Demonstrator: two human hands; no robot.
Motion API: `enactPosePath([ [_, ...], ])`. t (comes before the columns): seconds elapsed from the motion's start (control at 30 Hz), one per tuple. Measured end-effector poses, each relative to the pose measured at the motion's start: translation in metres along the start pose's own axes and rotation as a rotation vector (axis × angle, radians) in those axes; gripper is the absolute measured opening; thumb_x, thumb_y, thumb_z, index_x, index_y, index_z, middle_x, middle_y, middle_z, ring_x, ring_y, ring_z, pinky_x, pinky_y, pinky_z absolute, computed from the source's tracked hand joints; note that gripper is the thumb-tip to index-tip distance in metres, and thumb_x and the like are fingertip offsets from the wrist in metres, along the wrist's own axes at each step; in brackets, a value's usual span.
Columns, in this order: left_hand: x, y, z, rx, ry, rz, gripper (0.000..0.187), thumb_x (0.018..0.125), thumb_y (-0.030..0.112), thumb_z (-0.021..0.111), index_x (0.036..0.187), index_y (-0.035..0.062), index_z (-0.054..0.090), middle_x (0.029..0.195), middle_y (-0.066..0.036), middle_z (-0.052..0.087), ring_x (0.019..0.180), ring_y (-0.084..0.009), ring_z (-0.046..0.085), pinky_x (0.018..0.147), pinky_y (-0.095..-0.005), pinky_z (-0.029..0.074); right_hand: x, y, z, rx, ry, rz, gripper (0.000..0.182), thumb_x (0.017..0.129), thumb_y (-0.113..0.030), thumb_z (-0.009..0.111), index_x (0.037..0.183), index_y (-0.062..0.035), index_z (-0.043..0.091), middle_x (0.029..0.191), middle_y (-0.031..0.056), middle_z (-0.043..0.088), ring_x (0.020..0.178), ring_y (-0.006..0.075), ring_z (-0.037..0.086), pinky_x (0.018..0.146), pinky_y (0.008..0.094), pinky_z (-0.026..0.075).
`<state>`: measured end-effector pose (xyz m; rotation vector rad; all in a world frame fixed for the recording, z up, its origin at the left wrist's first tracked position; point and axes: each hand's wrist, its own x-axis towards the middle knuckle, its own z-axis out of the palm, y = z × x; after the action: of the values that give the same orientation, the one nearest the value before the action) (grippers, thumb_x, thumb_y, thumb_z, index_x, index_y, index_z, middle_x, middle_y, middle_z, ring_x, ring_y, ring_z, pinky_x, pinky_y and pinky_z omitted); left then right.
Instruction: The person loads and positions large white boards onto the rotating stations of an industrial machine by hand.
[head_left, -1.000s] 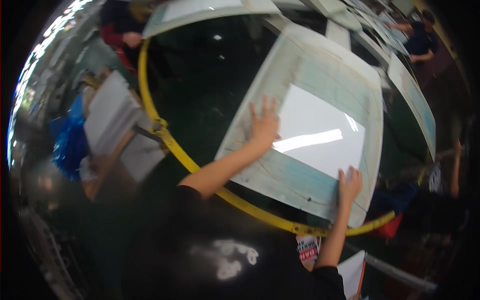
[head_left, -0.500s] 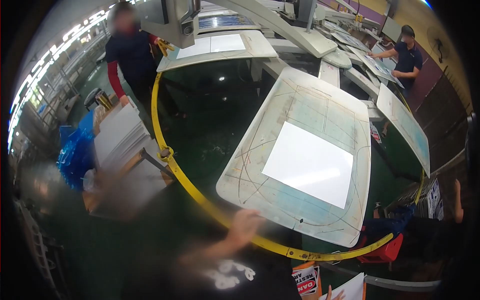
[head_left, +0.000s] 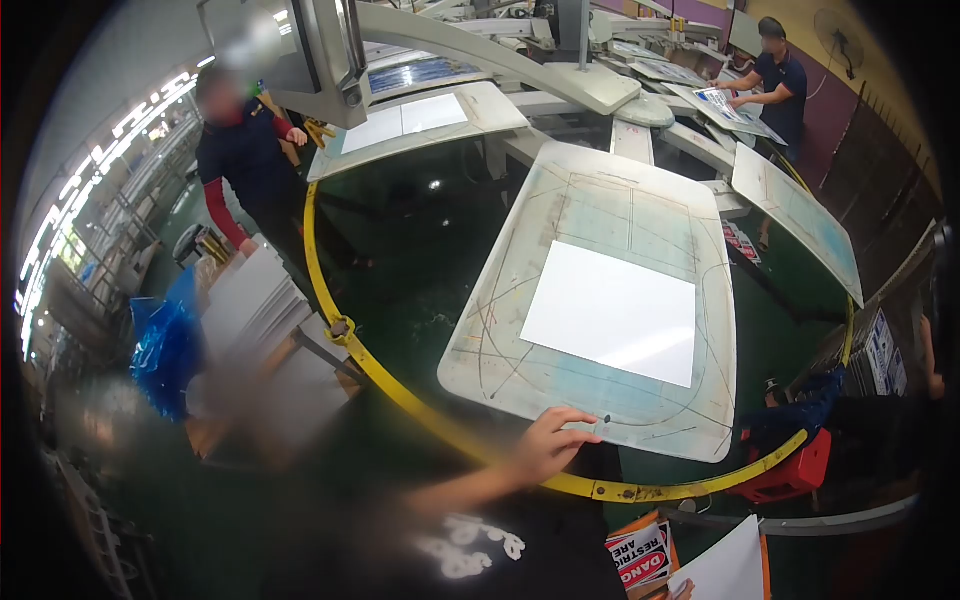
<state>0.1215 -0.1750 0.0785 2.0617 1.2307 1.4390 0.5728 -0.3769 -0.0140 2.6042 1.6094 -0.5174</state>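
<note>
My left hand [head_left: 552, 445] reaches to the near rim of a pale, ink-stained printing platen [head_left: 480, 350]. Its fingers are stretched and apart, with the tips at the edge beside a small dark spot. A blank white sheet [head_left: 610, 315] lies flat on that platen. At the bottom edge of the view, only some fingers of my right hand [head_left: 683, 591] show, on another white sheet [head_left: 725, 565]. They seem to hold its edge; the rest of the hand is cut off. Next to it is a printed danger sign [head_left: 640, 555].
A yellow curved rail [head_left: 400, 395] runs round the platens. At left a co-worker [head_left: 245, 150] stands by stacked sheets [head_left: 250, 285] and blue plastic [head_left: 165, 340]. Another person [head_left: 780, 85] handles a printed sheet at back right. A red stool [head_left: 790, 470] stands at right.
My left hand has moved right along the platen's rim. The white sheet at my right hand has risen a little beside the danger sign. The view has shifted slightly.
</note>
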Motion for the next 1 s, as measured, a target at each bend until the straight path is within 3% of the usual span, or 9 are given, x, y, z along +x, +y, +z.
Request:
enactPosePath([
  [0.1, -0.015, 0.006, 0.006, 0.004, -0.039, 0.023, 0.026, 0.073, -0.002, 0.061, 0.095, 0.0115, 0.065, 0.11, -0.006, 0.057, 0.104, -0.0265, 0.051, 0.089, -0.035, 0.042, -0.005, 0.015, 0.026, -0.246, 0.257, -0.236, 0.049, 0.087, -0.03, 0.049, 0.126, -0.0016, 0.044, 0.115, 0.0218, 0.056, 0.096, 0.0384, 0.056, 0.084, 0.0434, 0.046],
  [0.2, -0.033, -0.001, 0.019, -0.02, -0.086, 0.07, 0.023, 0.074, 0.001, 0.062, 0.094, 0.0121, 0.065, 0.11, -0.006, 0.057, 0.103, -0.0264, 0.051, 0.088, -0.035, 0.042, -0.017, -0.004, 0.015, -0.267, 0.384, -0.18, 0.047, 0.087, -0.028, 0.048, 0.122, 0.003, 0.047, 0.113, 0.0213, 0.057, 0.093, 0.0352, 0.058, 0.081, 0.0423, 0.047],
  [0.3, -0.038, 0.001, 0.02, -0.11, -0.106, 0.054, 0.021, 0.075, 0.003, 0.062, 0.094, 0.0125, 0.065, 0.11, -0.006, 0.057, 0.102, -0.0264, 0.052, 0.087, -0.0351, 0.042, -0.012, 0.014, 0.04, -0.316, 0.67, -0.298, 0.043, 0.086, -0.027, 0.05, 0.121, -0.0011, 0.05, 0.111, 0.0192, 0.058, 0.091, 0.033, 0.059, 0.078, 0.0411, 0.048],
  [0.5, -0.034, 0.005, 0.019, -0.062, -0.115, 0.15, 0.02, 0.077, 0.004, 0.062, 0.094, 0.0123, 0.065, 0.109, -0.006, 0.057, 0.102, -0.0263, 0.052, 0.086, -0.0354, 0.043, -0.021, 0.004, 0.03, -0.314, 0.464, -0.174, 0.031, 0.087, -0.024, 0.052, 0.113, -0.0083, 0.06, 0.101, 0.0126, 0.064, 0.083, 0.0272, 0.061, 0.073, 0.0369, 0.049],
  [0.7, -0.045, -0.001, 0.032, -0.156, -0.204, 0.025, 0.018, 0.078, 0.004, 0.06, 0.093, 0.012, 0.065, 0.108, -0.006, 0.057, 0.1, -0.0254, 0.053, 0.085, -0.0347, 0.044, -0.034, -0.004, -0.003, -0.173, 0.777, -0.315, 0.027, 0.084, -0.019, 0.056, 0.107, -0.0085, 0.064, 0.096, 0.0082, 0.066, 0.076, 0.0258, 0.062, 0.068, 0.0355, 0.05],
  [0.77, -0.043, 0.008, 0.03, -0.135, -0.19, 0.033, 0.018, 0.078, 0.004, 0.06, 0.093, 0.0119, 0.065, 0.108, -0.006, 0.058, 0.1, -0.025, 0.053, 0.085, -0.0344, 0.044, -0.037, -0.006, -0.004, -0.191, 0.908, -0.193, 0.021, 0.085, -0.019, 0.054, 0.099, -0.0083, 0.065, 0.096, 0.0096, 0.065, 0.081, 0.0271, 0.061, 0.07, 0.0381, 0.048],
  [0.87, -0.041, 0.012, 0.03, -0.233, -0.338, -0.108, 0.017, 0.079, 0.005, 0.06, 0.093, 0.0118, 0.065, 0.107, -0.006, 0.058, 0.099, -0.0246, 0.054, 0.084, -0.034, 0.044, -0.037, -0.014, -0.025, -0.26, 1.138, -0.046, 0.017, 0.086, -0.019, 0.052, 0.089, -0.0072, 0.065, 0.089, 0.0107, 0.063, 0.077, 0.0292, 0.06, 0.067, 0.0412, 0.046],
  [1.0, -0.033, 0.023, 0.026, -0.152, -0.284, 0.048, 0.016, 0.081, 0.006, 0.059, 0.094, 0.0112, 0.065, 0.106, -0.006, 0.058, 0.097, -0.0248, 0.055, 0.083, -0.0337, 0.045, -0.038, -0.027, -0.064, -0.248, 1.495, 0.129, 0.02, 0.086, -0.021, 0.053, 0.078, -0.0058, 0.063, 0.076, 0.0117, 0.058, 0.066, 0.0324, 0.055, 0.062, 0.0443, 0.043],
])
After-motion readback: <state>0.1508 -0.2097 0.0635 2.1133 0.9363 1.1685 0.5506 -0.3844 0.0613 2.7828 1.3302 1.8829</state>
